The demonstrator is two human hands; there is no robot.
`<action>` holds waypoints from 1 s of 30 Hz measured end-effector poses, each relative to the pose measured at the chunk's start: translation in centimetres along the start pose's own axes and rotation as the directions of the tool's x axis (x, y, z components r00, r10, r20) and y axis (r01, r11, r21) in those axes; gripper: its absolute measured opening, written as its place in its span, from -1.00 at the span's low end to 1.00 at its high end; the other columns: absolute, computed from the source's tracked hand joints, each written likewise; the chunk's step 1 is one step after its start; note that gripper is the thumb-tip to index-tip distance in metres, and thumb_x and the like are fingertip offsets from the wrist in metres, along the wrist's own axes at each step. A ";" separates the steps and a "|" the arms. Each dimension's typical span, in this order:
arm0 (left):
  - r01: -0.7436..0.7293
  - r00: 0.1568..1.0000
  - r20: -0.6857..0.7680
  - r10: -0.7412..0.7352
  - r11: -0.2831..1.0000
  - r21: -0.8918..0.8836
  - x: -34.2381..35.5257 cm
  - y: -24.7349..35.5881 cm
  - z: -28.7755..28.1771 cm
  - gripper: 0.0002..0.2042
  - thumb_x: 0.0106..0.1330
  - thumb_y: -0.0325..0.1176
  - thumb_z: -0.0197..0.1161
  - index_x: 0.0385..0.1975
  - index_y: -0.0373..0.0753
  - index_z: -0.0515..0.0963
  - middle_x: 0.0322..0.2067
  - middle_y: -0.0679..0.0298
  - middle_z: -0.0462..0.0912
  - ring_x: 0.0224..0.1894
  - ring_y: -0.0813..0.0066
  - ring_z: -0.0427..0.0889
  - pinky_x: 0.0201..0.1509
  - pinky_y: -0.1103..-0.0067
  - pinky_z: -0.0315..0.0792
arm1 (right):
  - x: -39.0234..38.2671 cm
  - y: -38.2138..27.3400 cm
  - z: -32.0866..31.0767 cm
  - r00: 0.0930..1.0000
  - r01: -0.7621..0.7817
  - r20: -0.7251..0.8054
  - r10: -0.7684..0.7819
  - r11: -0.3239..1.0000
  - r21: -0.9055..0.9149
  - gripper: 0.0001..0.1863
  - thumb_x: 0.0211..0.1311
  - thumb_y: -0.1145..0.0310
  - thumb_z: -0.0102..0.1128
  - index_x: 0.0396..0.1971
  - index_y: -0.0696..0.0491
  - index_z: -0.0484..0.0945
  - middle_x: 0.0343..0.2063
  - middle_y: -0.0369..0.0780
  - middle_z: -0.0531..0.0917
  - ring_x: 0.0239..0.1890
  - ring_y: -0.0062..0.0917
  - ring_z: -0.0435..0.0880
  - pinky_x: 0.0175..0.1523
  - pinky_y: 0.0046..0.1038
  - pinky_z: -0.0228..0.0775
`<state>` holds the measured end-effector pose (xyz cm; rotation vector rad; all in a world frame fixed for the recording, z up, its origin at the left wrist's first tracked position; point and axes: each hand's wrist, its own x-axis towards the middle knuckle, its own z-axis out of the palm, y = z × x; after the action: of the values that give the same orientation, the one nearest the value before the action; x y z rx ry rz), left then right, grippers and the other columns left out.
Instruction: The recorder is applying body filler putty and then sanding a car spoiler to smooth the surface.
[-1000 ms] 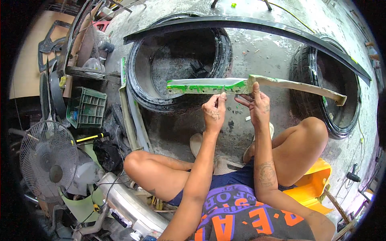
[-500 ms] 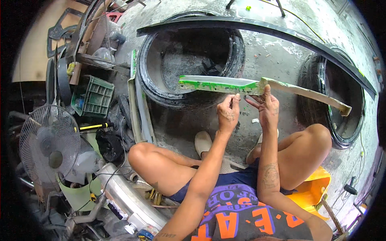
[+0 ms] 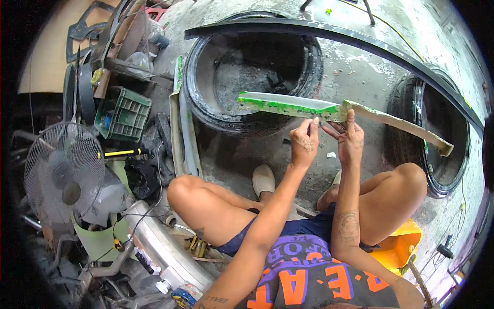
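Observation:
A long narrow trim strip (image 3: pixel 288 104) spans the air in front of me. Its left stretch is whitish with green paint along the lower edge; the right stretch (image 3: pixel 399 122) is beige and angles down to the right. Whether these are one bent piece or two joined ones I cannot tell. My right hand (image 3: pixel 351 141) grips it near the angle, thumb upright against its face. Just left of that, my left hand (image 3: pixel 304 144) is closed in a pinch at the strip's lower edge, by a small dark bit; what its fingertips hold is too small to make out.
A black bar (image 3: pixel 329 32) lies across two tyres, one at left (image 3: pixel 193 92) and one at right (image 3: pixel 404 103). Other long strips (image 3: pixel 184 131) lean at left. Nearby are a green crate (image 3: pixel 126 116), a fan (image 3: pixel 64 170), a metal cylinder (image 3: pixel 164 250) and a yellow plastic seat (image 3: pixel 406 239).
The whole view has shifted slightly, so most things sit a little farther right. Both hands keep their places at the strip, with hardly any change in their grip.

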<state>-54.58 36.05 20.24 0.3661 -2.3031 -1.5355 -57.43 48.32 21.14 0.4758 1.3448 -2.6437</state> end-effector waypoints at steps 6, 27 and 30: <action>-0.115 0.993 -0.013 0.116 0.958 -0.263 -0.1 -3.4 0.3 -0.86 0.29 -0.49 0.13 -0.31 -0.34 0.64 -0.50 0.14 0.68 -0.43 0.42 0.61 -0.32 0.44 0.47 | 1.5 0.9 -1.5 0.995 -0.085 -0.090 0.050 0.895 -0.438 -0.36 0.39 -0.13 0.02 0.01 0.22 0.56 -0.11 -0.13 0.63 -0.04 -0.39 0.63 0.15 -0.28 0.53; -0.061 0.993 -0.115 0.041 0.982 -0.178 0.9 -2.1 0.4 -0.70 0.19 -0.33 0.28 -0.63 -0.47 0.49 -0.60 -0.20 0.50 -0.49 -0.12 0.57 -0.38 0.22 0.38 | 3.5 3.4 -5.0 0.966 0.130 0.235 -0.104 0.986 -0.099 -0.45 0.50 0.30 -0.08 0.38 0.21 0.14 0.36 0.05 0.18 0.33 -0.18 0.34 0.40 -0.16 0.26; -0.005 0.995 -0.099 -0.022 0.964 -0.266 1.2 -1.2 0.8 -0.69 0.16 -0.33 0.29 -0.65 -0.49 0.50 -0.63 -0.20 0.50 -0.56 -0.07 0.57 -0.45 0.24 0.36 | 5.6 5.1 -7.1 0.862 0.400 0.469 -0.190 0.824 -0.402 -0.54 0.47 0.45 -0.07 0.29 0.31 0.24 0.24 0.08 0.32 0.26 -0.14 0.42 0.34 -0.21 0.35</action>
<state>-55.99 35.77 19.01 0.3731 -1.9880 -1.7604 -59.85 51.09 11.41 -0.3767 1.9616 -2.2716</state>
